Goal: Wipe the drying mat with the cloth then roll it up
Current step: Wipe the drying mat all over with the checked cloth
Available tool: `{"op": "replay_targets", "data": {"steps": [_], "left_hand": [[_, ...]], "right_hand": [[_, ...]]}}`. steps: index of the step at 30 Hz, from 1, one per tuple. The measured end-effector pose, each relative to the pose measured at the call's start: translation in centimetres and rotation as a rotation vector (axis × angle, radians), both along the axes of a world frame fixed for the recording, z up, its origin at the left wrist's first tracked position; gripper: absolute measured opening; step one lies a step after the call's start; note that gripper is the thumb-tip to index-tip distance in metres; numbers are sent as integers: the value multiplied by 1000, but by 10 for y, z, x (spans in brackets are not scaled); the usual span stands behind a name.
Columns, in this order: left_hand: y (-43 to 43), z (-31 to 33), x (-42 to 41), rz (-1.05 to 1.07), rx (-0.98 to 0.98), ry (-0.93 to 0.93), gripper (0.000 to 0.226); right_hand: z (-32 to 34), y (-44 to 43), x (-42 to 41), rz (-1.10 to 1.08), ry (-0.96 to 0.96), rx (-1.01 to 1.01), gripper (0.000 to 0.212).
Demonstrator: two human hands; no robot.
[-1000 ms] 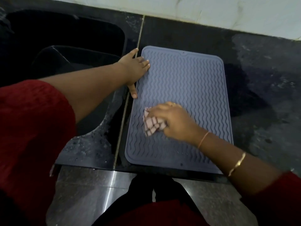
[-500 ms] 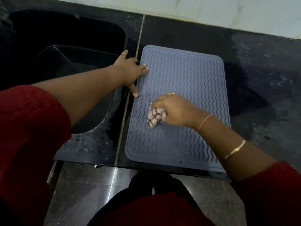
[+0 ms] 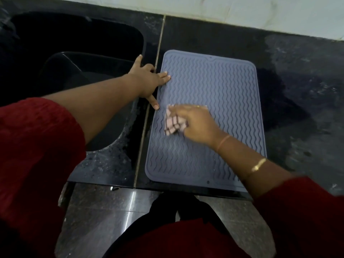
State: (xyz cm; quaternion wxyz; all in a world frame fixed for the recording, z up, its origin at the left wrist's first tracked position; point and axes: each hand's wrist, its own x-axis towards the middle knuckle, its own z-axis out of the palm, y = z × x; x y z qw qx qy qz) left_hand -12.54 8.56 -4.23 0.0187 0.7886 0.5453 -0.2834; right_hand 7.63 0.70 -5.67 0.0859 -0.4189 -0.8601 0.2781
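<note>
Right now the right grip (image 3: 195,123) is curled over a checked cloth (image 3: 174,125), clasping it and pressing it onto the grey mat (image 3: 214,81). The cloth pokes out from under the fingers on the side toward the left grip (image 3: 147,79). The mat lies flat and unrolled beneath this grip, with its wavy ridges running out on every side. The left grip is released, fingers spread. Two fingertips rest on the mat's edge, and the thumb lies alongside that edge, near the cloth. Behind the left grip sits a dark sink (image 3: 141,45). Beyond the mat, past the right grip, the black bench (image 3: 297,90) shows dull patches. A gold bangle (image 3: 258,164) circles the right forearm.
</note>
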Motion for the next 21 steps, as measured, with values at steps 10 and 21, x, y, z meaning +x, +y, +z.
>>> {"op": "replay_targets", "data": {"steps": [10,21], "left_hand": [[-14,10,12,-92,75,3,95],[-45,-9,23,185,-252,-183,64]], "right_hand": [[28,2,17,-40,207,-169,33],[12,-24,13,113,-223,80,43]]}}
